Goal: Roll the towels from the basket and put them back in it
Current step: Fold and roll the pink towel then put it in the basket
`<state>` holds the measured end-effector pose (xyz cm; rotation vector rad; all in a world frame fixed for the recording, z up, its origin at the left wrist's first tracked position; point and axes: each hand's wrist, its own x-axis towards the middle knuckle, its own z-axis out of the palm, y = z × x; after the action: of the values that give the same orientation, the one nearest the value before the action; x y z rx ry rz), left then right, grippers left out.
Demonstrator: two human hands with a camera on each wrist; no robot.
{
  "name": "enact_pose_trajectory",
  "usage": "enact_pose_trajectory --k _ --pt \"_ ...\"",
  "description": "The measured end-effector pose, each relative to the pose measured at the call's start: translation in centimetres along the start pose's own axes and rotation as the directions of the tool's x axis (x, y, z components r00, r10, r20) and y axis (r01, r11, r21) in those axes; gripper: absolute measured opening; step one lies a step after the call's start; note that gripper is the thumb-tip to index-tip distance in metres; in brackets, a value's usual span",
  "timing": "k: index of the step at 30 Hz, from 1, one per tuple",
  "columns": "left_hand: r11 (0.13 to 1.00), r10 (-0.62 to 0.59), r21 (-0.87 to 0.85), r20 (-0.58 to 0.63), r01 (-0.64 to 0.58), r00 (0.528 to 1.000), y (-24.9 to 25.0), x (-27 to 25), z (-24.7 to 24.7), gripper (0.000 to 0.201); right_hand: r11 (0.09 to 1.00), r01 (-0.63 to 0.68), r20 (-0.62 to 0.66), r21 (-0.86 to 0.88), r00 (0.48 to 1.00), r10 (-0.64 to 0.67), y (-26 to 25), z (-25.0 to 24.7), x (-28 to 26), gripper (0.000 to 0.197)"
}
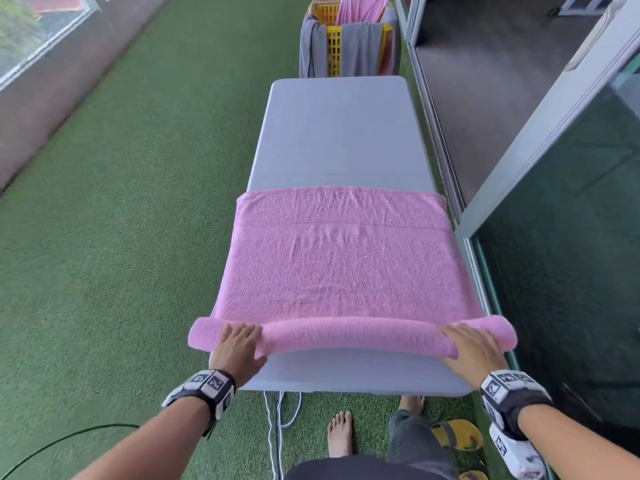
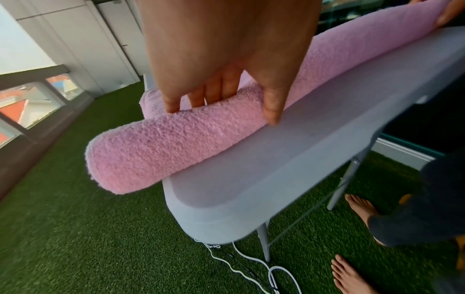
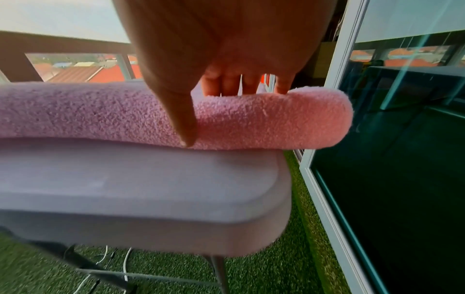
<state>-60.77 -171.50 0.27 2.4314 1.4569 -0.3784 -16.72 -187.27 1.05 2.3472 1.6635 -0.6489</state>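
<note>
A pink towel (image 1: pixel 339 265) lies flat across the grey folding table (image 1: pixel 339 133), and its near end is wound into a roll (image 1: pixel 349 332) that overhangs both table sides. My left hand (image 1: pixel 239 344) grips the roll's left part (image 2: pixel 156 143), fingers over the top and thumb on the near side (image 2: pixel 221 113). My right hand (image 1: pixel 474 348) grips the right part the same way (image 3: pixel 214 115), close to the roll's end (image 3: pixel 314 119). A yellow basket (image 1: pixel 334 50) stands beyond the table's far end, with grey and pink towels draped over its rim.
Green artificial grass (image 1: pixel 121 237) covers the floor. A glass sliding door (image 1: pixel 554 237) runs close along the table's right side, and a low wall with windows stands at the left. White cables (image 1: pixel 277 420), my bare feet (image 1: pixel 340 434) and yellow slippers (image 1: pixel 457 434) are below the near edge.
</note>
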Motion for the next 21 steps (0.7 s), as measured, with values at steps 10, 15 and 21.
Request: enact_pose_trajectory --k 10,15,21 --pt "0.989 -0.083 -0.126 -0.036 0.078 0.996 0.1 0.9 -1.3 0.056 0.995 -0.03 -0.029 0.093 0.999 0.032 -0.6 -2.7 2.2 0.047" --pt "1.0 0.007 -0.009 0.0 -0.007 1.0 -0.1 -0.7 0.7 0.073 1.0 0.022 0.04 0.01 0.999 -0.023 -0.6 0.2 0.4 0.068" --pt "1.0 -0.002 0.016 -0.126 0.004 0.992 0.1 0.7 -0.4 0.045 0.999 -0.04 0.089 -0.002 0.995 0.04 -0.9 -2.5 1.8 0.046"
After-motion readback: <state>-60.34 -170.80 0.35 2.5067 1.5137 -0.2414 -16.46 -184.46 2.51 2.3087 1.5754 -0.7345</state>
